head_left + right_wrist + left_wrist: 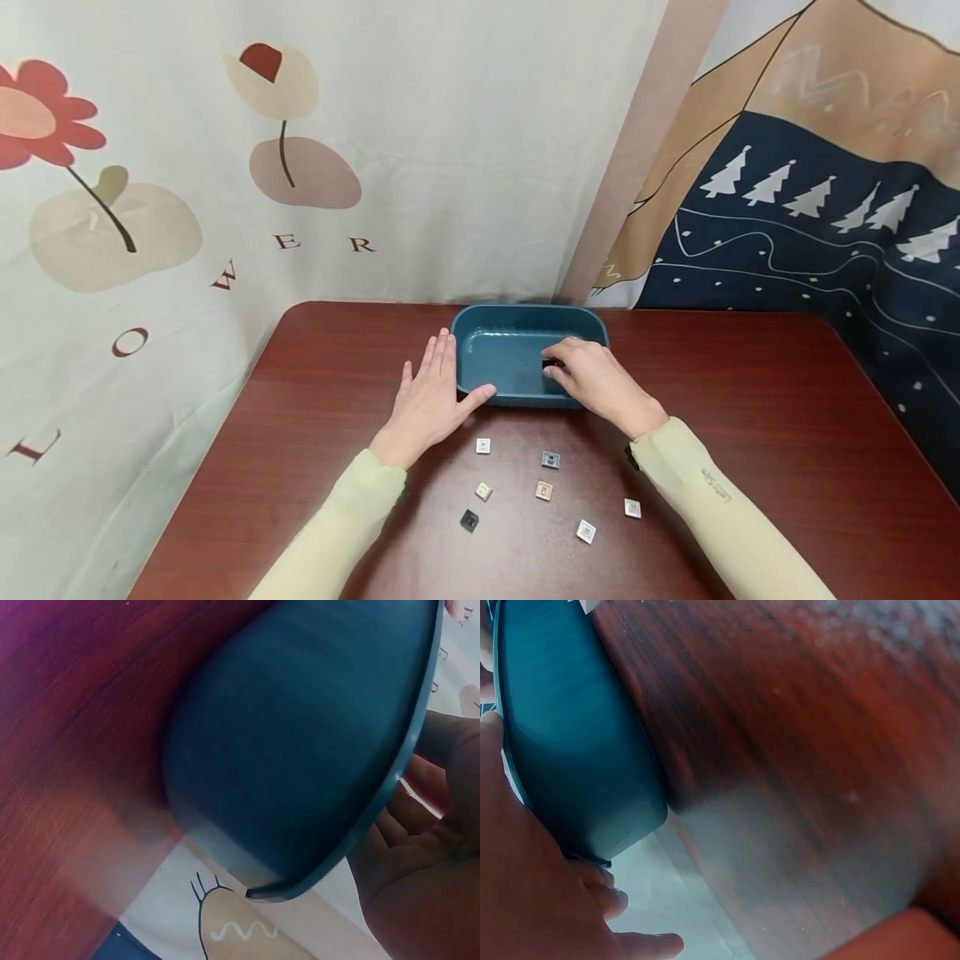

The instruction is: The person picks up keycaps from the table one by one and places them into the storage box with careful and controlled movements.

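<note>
Right hand (600, 383): is reaching over the right part of the blue basin (491, 358), its thumb and fingers curling inward and pinching a small dark piece (551, 363)

Dark piece: is sitting between the right fingertips, within the basin's outline in the head view; the fingers are partly covering it, and whether it is touching the basin floor I cannot tell

Left hand (431, 400): is resting against the basin's left end, fingers extending straight and thumb spreading out to the near-left corner of the rim

Blue basin: is standing upright near the far edge of the reddish-brown table (300, 467), its long side running left to right

Squares by the basin: a white square (483, 446) is lying nearest the left hand, with a blue-grey square (551, 459) lying to its right

Squares farther forward: a cream square (483, 491) and a tan square (543, 490) are lying apart, while a black square (469, 520) is lying near the cream one

Squares on the right: two more white squares (586, 532) are lying near the right sleeve (731, 521)

Backdrop: a flower-printed curtain (450, 167) is hanging behind the table
</note>
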The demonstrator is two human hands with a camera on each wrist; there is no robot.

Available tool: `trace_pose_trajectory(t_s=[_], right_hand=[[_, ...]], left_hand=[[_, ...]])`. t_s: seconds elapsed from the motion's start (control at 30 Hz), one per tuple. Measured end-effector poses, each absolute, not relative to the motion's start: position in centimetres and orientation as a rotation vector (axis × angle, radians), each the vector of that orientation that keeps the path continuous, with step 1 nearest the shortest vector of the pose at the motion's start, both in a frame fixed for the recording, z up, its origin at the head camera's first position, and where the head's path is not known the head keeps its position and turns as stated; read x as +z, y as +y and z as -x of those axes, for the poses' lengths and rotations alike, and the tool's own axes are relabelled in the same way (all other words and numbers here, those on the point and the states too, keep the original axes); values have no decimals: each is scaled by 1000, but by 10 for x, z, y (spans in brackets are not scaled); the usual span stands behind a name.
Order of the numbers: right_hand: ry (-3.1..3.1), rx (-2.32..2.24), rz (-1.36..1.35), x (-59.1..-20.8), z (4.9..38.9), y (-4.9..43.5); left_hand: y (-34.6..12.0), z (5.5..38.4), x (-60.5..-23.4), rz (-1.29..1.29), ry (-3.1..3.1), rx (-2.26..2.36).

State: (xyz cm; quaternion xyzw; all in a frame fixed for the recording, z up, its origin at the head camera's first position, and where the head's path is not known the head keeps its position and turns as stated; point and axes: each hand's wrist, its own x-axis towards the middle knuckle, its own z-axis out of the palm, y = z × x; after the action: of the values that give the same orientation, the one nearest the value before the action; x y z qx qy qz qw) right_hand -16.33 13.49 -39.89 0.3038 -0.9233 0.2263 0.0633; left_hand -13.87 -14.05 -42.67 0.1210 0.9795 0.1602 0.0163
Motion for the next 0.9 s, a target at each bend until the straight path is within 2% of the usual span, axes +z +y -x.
trace_pose_trajectory(t_s=[0.33, 0.6, 0.9], right_hand=[[-2746, 705, -844, -389, 150, 150], [-2720, 609, -832, -378, 108, 176], [-2810, 520, -863, -390, 64, 199]], left_hand=[[-137, 140, -427, -383, 3046, 517], [-138, 139, -427, -380, 3039, 489], [-139, 139, -426, -373, 3036, 497]])
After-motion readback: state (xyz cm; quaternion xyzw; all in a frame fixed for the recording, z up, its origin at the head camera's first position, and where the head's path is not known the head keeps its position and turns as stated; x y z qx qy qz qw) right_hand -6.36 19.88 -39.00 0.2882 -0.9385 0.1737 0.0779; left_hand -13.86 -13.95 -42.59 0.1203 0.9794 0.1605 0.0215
